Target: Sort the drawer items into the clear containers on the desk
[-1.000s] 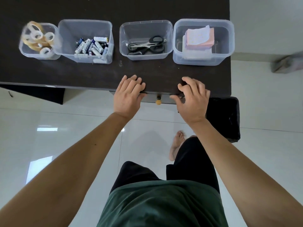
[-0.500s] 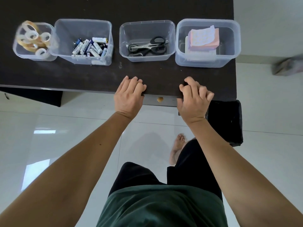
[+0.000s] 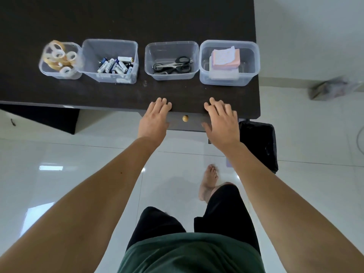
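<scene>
Both hands lie flat and empty at the desk's (image 3: 118, 99) front edge, left hand (image 3: 154, 120) and right hand (image 3: 222, 123) flanking the drawer (image 3: 187, 125) knob (image 3: 185, 118).

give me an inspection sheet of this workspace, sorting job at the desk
surface: dark desk, four clear containers in a row near its front edge
job's things: tape rolls in the leftmost container, batteries in the second, scissors in the third, paper pads in the rightmost; drawer with round knob looks closed
clutter: nothing seen on the desk
hands: left hand and right hand both open, fingers straight at the desk's front edge, holding nothing
cables: nothing seen
surroundings: black bin beside the desk, glossy white floor tiles, blurred object on the floor at right
</scene>
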